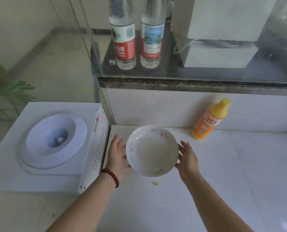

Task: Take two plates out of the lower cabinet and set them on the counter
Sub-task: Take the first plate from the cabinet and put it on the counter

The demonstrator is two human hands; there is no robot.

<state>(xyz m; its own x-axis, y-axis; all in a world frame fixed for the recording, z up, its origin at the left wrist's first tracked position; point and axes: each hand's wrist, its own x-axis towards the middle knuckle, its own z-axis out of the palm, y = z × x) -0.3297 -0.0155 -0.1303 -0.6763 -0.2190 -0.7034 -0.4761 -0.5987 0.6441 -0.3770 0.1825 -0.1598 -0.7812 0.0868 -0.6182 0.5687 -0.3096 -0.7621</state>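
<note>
A white plate with faint pink and red flower prints is held between both hands over the white tiled counter. My left hand grips its left rim and wears a red bead bracelet at the wrist. My right hand grips the right rim. The plate is tilted, its far edge higher, and it looks slightly above the counter surface. Whether a second plate is stacked under it cannot be made out. The lower cabinet is out of view.
An orange and yellow detergent bottle stands against the back wall to the right. Two water bottles stand on the dark raised ledge above. A white water dispenser top sits left of the counter. A small orange stain lies on the counter.
</note>
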